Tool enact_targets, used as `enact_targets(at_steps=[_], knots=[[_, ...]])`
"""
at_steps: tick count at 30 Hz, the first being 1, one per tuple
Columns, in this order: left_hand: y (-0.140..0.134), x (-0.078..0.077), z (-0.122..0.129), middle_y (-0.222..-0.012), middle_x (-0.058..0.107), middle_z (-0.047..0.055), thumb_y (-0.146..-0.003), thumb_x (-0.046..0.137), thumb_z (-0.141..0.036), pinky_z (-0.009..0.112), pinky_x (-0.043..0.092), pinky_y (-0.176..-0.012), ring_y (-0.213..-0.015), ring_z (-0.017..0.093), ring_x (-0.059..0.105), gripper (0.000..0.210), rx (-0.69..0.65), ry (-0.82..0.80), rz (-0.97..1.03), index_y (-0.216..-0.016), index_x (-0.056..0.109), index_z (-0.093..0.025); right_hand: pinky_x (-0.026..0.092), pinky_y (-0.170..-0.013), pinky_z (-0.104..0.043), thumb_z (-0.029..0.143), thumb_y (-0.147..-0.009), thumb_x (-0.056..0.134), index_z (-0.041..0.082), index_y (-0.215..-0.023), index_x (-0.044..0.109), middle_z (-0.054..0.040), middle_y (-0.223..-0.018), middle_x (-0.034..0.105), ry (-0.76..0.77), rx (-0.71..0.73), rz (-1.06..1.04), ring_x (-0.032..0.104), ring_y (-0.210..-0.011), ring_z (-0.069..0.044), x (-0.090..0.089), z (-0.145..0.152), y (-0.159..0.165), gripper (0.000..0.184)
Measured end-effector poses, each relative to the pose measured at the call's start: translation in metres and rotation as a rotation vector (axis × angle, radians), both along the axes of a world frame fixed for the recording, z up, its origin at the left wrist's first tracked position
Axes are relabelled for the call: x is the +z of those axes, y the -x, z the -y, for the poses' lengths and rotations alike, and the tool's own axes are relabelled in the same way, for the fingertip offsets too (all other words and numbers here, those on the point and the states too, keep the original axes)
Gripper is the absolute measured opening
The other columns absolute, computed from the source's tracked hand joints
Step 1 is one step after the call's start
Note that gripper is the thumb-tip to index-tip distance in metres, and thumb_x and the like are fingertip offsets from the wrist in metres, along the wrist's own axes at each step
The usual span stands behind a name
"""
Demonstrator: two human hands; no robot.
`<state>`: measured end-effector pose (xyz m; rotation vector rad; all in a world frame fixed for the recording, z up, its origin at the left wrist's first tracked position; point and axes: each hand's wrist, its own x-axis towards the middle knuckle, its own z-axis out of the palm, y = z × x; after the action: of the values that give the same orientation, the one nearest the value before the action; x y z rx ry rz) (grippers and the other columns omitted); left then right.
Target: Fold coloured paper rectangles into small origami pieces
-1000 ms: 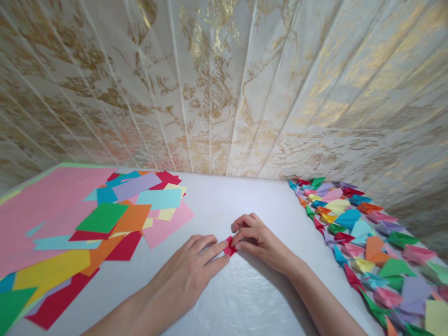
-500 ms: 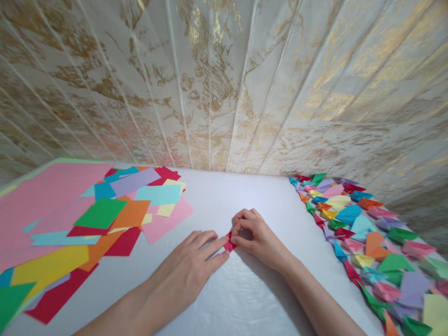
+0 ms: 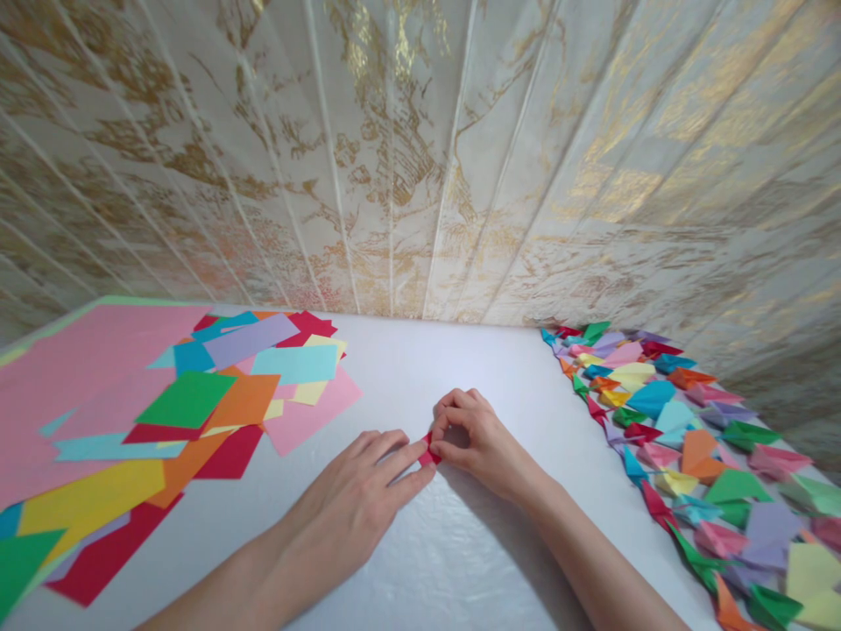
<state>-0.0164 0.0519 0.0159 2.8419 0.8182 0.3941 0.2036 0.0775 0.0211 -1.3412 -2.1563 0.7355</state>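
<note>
A small folded piece of red paper lies on the white table in front of me, mostly covered by fingers. The thumb and forefinger of my right hand pinch it from the right, the other fingers curled. From the left, my left hand holds the same piece, its forefinger on the far side and its thumb at the near edge. The exact folds of the paper are too small to make out.
Loose coloured paper pieces overlap on the left, beside a large pink sheet. Rows of small folded paper shapes cover the right side. A patterned white and gold curtain hangs behind the white table.
My left thumb has shifted slightly to the right along the red paper's near edge. Both hands stay in place, and the whole view has shifted a little.
</note>
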Motion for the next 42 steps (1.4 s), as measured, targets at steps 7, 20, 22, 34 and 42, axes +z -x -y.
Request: enact_targets(at_steps=[7,20,22,34,42], knots=[[-0.007,0.011,-0.001,-0.127,0.061,0.007,-0.083,0.052,0.002,0.045,0.047,-0.094,-0.115,0.027,0.051,0.049,0.016,0.069,-0.037,-0.127,0.056,-0.02,0.043,-0.089,-0.037,0.005,-0.078,0.068,0.022,-0.104,0.061,-0.002,-0.098,0.063,0.047,-0.058,-0.06,0.053,-0.096,-0.021,-0.002,0.003,-0.004,0.032],[-0.009,0.01,0.001,-0.136,0.058,0.01,-0.08,0.05,0.004,0.048,0.048,-0.1,-0.127,0.028,0.048,0.047,0.034,0.048,0.033,-0.12,0.062,-0.018,0.044,-0.089,-0.038,0.01,-0.077,0.071,0.022,-0.111,0.058,-0.0029,-0.1,0.061,0.075,-0.057,-0.063,0.052,-0.098,-0.022,-0.002,0.003,-0.004,0.038],[-0.008,0.009,0.0,-0.142,0.056,0.009,-0.081,0.049,0.004,0.048,0.047,-0.102,-0.132,0.028,0.046,0.048,0.013,0.028,0.033,-0.122,0.06,-0.017,0.044,-0.089,-0.037,0.009,-0.079,0.068,0.021,-0.11,0.058,-0.0028,-0.098,0.061,0.076,-0.054,-0.082,0.054,-0.097,-0.021,-0.003,0.0,-0.005,0.035],[-0.005,0.0,0.007,-0.136,0.058,0.014,-0.088,0.048,-0.004,0.045,0.049,-0.102,-0.127,0.025,0.053,0.053,0.124,0.152,0.137,-0.139,0.037,-0.016,0.042,-0.091,-0.041,0.012,-0.081,0.064,0.022,-0.112,0.057,-0.0045,-0.102,0.061,0.041,-0.098,-0.023,0.051,-0.099,-0.024,-0.002,0.008,0.001,0.034],[-0.009,-0.001,0.013,-0.129,0.058,0.015,-0.088,0.049,-0.004,0.044,0.052,-0.098,-0.117,0.026,0.058,0.055,0.149,0.119,0.1,-0.139,0.032,-0.016,0.039,-0.094,-0.05,0.019,-0.07,0.076,0.021,-0.132,0.046,-0.012,-0.123,0.054,0.077,-0.045,0.166,0.046,-0.11,-0.033,0.011,0.018,0.007,0.069]])
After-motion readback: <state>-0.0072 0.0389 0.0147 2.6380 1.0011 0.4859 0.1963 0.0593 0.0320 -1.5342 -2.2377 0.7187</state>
